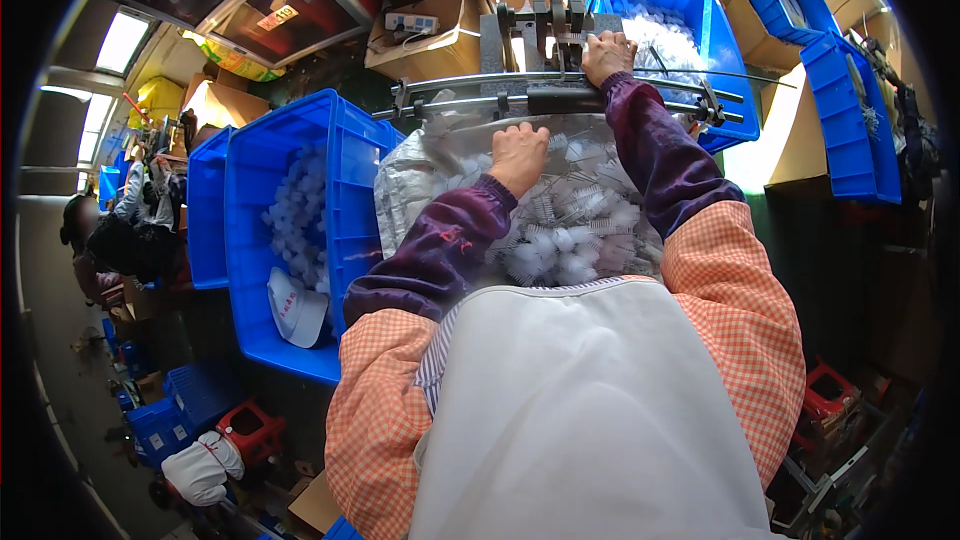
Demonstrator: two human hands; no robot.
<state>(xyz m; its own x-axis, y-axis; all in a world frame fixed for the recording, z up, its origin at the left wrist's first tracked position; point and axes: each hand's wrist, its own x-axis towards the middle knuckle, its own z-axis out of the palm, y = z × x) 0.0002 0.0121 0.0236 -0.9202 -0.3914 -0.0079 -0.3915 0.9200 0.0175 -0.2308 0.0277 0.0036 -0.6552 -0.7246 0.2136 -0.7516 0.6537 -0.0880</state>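
Note:
My left hand [520, 154] is closed above a pile of translucent white plastic pieces [570, 230], some with comb-like rows of teeth. Its fingertips point away from me, and what they hold, if anything, is hidden. Farther forward and to the right, my right hand [608, 56] has its fingers curled down beside the upright metal mechanism [556, 25] of a bench device. Whatever lies under those fingers cannot be made out. A white woven sack [400, 185] spreads around the left side of the pile. Metal rods [460, 90] cross between the pile and the mechanism.
At left stands a blue bin [335, 230] with white pieces and a white cap [295, 308]. Another blue bin [725, 55] with similar pieces is at back right. Cardboard boxes [425, 45] stand behind, one bearing a power strip [410, 23]. A red stool [250, 432] is lower left.

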